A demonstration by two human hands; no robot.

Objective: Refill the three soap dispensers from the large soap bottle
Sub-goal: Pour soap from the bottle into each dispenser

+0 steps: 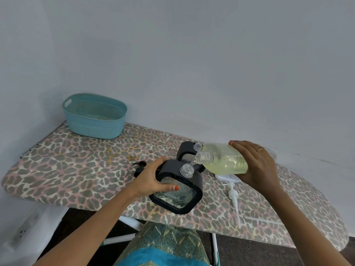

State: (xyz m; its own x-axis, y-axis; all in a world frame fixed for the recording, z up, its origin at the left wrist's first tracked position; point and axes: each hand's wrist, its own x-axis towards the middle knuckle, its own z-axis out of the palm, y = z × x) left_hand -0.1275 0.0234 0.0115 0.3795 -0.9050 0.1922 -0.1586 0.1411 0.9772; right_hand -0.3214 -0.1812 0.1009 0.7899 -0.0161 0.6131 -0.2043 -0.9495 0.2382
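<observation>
My left hand (153,177) grips a black-framed clear glass soap dispenser (177,191), tilted on the ironing board with its open threaded neck up. My right hand (255,166) holds the large soap bottle (224,160), full of pale yellow liquid, tipped sideways. Its open mouth hangs just above the dispenser's neck, and a thin stream runs between them. A second black dispenser (187,150) with an open neck stands just behind. I cannot see a third dispenser.
A teal plastic basket (94,116) sits at the board's far left. Black pump heads (141,165) lie left of my left hand. A white pump with its tube (233,194) and a white cap lie under the big bottle. The leopard-print ironing board (76,166) runs along the wall.
</observation>
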